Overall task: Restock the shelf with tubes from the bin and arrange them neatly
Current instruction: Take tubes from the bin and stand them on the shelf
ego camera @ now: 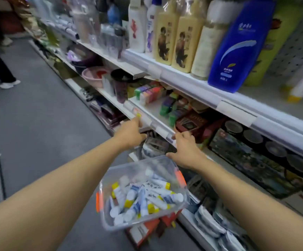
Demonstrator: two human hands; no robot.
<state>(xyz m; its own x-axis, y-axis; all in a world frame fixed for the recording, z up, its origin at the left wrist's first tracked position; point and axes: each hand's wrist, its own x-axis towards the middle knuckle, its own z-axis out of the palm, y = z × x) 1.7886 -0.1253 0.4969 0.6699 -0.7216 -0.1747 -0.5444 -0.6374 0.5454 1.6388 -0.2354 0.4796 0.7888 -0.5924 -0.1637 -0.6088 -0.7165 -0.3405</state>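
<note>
Bare shelf (152,110) surface lies open between colourful boxes (148,94) and the front rail (147,119).

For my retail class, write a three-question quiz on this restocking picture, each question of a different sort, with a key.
1. True or false: the left hand holds a tube.
2. Where do the tubes lie? A) in the clear plastic bin B) on the floor C) among the shampoo bottles
3. Fill in: the right hand rests at the front edge of the ____.

Key: 1 false; 2 A; 3 shelf.
</note>
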